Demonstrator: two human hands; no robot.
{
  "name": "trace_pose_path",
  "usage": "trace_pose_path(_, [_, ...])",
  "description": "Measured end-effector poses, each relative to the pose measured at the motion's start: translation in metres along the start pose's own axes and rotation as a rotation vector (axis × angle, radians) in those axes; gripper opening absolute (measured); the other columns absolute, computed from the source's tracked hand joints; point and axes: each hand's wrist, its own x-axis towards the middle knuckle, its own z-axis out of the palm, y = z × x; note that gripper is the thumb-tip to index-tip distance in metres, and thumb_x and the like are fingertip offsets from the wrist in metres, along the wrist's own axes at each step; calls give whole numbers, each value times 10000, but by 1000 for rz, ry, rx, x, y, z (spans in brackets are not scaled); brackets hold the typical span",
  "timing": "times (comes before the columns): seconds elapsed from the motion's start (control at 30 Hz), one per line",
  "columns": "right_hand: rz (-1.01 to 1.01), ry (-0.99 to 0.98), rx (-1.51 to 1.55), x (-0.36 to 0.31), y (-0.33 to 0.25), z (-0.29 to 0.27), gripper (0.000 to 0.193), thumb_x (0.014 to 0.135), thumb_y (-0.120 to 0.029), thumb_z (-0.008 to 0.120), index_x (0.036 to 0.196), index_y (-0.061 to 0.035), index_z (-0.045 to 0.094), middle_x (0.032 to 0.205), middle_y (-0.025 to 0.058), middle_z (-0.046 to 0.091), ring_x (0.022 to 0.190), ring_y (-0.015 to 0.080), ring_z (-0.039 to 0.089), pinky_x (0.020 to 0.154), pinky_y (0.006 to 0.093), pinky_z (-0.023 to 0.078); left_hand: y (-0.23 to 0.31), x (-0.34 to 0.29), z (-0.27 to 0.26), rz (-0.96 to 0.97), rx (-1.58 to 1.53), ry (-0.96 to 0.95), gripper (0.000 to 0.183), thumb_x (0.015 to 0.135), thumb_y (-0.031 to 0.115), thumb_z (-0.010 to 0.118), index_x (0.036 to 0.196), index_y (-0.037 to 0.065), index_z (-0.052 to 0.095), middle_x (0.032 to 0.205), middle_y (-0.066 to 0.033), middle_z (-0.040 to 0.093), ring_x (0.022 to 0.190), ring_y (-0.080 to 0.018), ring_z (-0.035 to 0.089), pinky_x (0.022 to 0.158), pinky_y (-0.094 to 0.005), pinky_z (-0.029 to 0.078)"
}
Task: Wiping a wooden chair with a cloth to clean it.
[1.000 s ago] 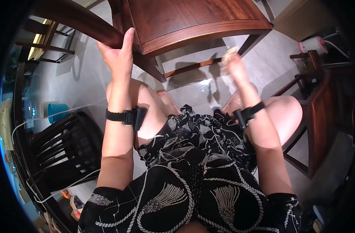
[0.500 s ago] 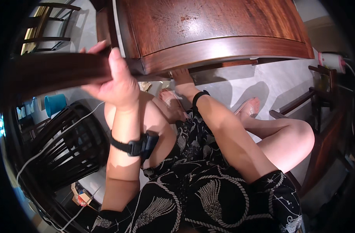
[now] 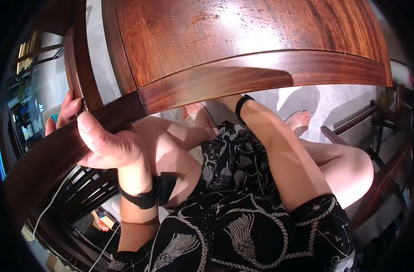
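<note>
A large reddish-brown wooden chair (image 3: 243, 41), with a glossy broad panel, tilts close in front of me. My left hand (image 3: 109, 143) is wrapped round its thick dark wooden bar (image 3: 48, 158) at the left, thumb on the near side and fingertips showing over the far side. The bar joins the panel's corner, and a narrower rail (image 3: 82, 68) rises from it. My right forearm (image 3: 284, 145), with a black band at the wrist, reaches beneath the panel's front edge. That edge hides the right hand and whatever it touches.
Dark wooden chair frames (image 3: 374, 113) stand at the right. At the left lie a dark slatted piece (image 3: 91, 190), a white cable (image 3: 48, 211) and a small open box (image 3: 103, 220). My bare legs (image 3: 338, 170) and sandalled feet (image 3: 300, 121) are below the panel on the grey floor.
The chair has tilted and come nearer, its front edge lower in view. My left hand has moved down and left with the bar. My right hand has gone out of sight under the panel.
</note>
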Motion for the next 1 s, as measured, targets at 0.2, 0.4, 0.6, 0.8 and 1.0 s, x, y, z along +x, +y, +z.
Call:
trace_pose_path(0.2, [1,102,-86,6,13,-8,410,871,-169,506,1252,-27,557,1311,190,530,1255,338,463,1078,428,335,0,-1,11,39,-62,1,349,896,100,581,1187,-14,425,947,-107,647,987,-259,607,958,-438,468])
trace_pose_path(0.4, [115,-113,-154,8,10,-88,381,920,-158,437,1264,-51,559,1321,158,533,1248,332,475,1062,430,357,-2,0,-2,89,10,-8,336,904,98,588,1170,-29,428,954,-122,648,989,-257,603,958,-434,464])
trace_pose_path(0.6, [99,-78,-905,-51,105,-153,376,892,-175,448,1246,-98,550,1359,156,489,1306,295,409,1081,476,296,0,-4,14,91,-52,33,277,895,84,621,1099,-43,483,938,-134,656,934,-235,621,923,-391,488])
trace_pose_path(0.8, [68,-392,-1478,-89,183,-205,474,939,-243,386,1385,-84,401,1296,97,507,1279,270,419,1108,477,210,0,-2,3,-1,-73,71,438,862,50,657,1204,-35,397,925,-122,632,969,-248,589,993,-450,428])
trace_pose_path(1.0, [665,-361,-1060,-64,125,-184,497,952,-225,339,1406,-24,378,1433,192,414,1379,337,324,1164,500,97,-1,-2,2,13,-64,70,437,861,39,663,1201,-53,403,910,-129,631,963,-240,597,968,-422,453])
